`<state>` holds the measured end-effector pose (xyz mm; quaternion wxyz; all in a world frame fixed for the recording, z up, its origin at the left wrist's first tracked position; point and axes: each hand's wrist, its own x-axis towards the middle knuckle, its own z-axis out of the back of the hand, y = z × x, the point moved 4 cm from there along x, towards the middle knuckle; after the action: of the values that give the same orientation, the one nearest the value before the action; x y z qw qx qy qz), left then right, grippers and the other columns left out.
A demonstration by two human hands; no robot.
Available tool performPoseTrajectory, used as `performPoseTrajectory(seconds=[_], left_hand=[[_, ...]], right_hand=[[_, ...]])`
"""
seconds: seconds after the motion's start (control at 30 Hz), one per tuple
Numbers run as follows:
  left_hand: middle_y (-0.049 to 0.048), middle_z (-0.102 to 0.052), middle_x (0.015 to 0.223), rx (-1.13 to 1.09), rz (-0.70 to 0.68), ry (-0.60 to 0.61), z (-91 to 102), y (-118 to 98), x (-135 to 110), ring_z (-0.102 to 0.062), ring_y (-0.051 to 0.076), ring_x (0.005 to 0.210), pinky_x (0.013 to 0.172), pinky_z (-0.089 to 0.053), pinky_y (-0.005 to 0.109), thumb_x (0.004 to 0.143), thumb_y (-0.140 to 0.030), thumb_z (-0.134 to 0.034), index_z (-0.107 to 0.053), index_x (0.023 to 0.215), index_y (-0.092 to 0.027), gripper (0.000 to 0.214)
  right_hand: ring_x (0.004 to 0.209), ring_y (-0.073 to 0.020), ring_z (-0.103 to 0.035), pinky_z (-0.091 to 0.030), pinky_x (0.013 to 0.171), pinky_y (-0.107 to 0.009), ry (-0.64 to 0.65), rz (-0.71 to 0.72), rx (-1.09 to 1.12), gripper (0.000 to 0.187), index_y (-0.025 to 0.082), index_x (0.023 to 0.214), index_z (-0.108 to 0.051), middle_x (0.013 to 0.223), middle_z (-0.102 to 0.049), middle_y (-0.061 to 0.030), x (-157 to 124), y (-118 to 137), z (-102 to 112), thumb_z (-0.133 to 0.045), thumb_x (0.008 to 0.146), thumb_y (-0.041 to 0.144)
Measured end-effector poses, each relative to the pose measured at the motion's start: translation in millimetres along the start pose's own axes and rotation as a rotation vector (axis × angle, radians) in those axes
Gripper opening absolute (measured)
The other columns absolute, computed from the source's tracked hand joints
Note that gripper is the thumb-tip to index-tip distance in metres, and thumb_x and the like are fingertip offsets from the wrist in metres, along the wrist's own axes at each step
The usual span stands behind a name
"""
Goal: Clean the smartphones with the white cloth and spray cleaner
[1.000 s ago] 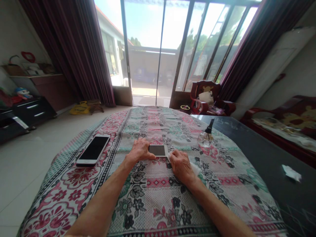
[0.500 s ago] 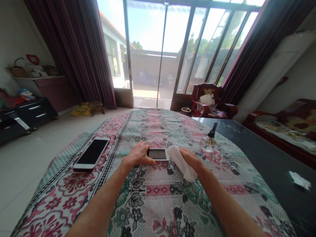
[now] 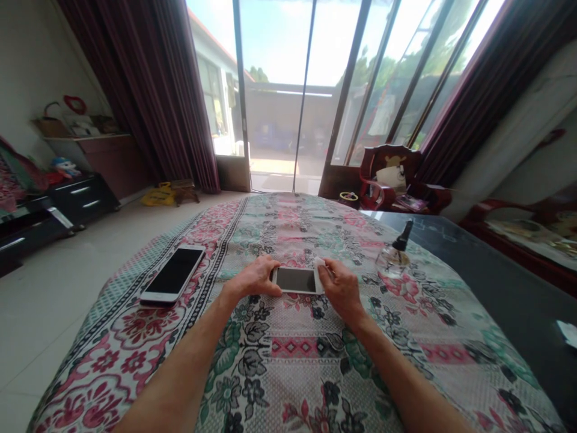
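Note:
A small white phone (image 3: 296, 280) with a dark screen lies on the flowered tablecloth (image 3: 288, 361). My left hand (image 3: 253, 279) grips its left end, fingers curled round the edge. My right hand (image 3: 341, 287) is closed on a white cloth (image 3: 320, 264) at the phone's right end; only a small bit of the cloth shows above the fingers.
A larger white phone (image 3: 174, 273) lies on the cloth to the left. A small glass bottle with a black spray top (image 3: 395, 254) stands to the right. Beyond the cloth is dark bare tabletop (image 3: 496, 282) with a crumpled white scrap (image 3: 568, 332). A red wooden chair (image 3: 391, 180) stands behind.
My right hand swung the white cloth out to the right of the small phone, then brought it back bunched against the phone's right end. The left hand stayed on the phone.

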<state>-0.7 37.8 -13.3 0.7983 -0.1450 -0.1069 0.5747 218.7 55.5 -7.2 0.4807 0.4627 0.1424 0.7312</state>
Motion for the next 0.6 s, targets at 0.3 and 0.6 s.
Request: performPoseTrajectory(seconds=[0.3, 0.6], left_hand=[[0.0047, -0.058, 0.093, -0.032, -0.021, -0.019, -3.6, 3.6, 1.1, -0.054, 0.023, 0.089, 0.073, -0.043, 0.029, 0.061, -0.044, -0.072, -0.064, 0.104, -0.022, 0.049], [0.0054, -0.059, 0.098, -0.067, -0.048, -0.047, 1.5, 1.8, -1.6, -0.054, 0.025, 0.092, 0.079, -0.044, 0.031, 0.063, -0.036, -0.073, -0.061, 0.111, -0.022, 0.051]], right_hand=[[0.077, -0.0200, -0.055, -0.038, 0.071, -0.028, 0.241, 0.207, -0.320, 0.028, 0.019, 0.076, -0.057, 0.077, -0.063, -0.0074, -18.2, 9.5, -11.3, -0.037, 0.092, 0.029], [0.058, -0.0161, -0.052, -0.033, 0.058, -0.026, 0.182, -0.043, -0.180, 0.026, 0.021, 0.071, -0.056, 0.063, -0.059, -0.0019, -6.7, 2.1, 11.5, -0.041, 0.087, 0.036]])
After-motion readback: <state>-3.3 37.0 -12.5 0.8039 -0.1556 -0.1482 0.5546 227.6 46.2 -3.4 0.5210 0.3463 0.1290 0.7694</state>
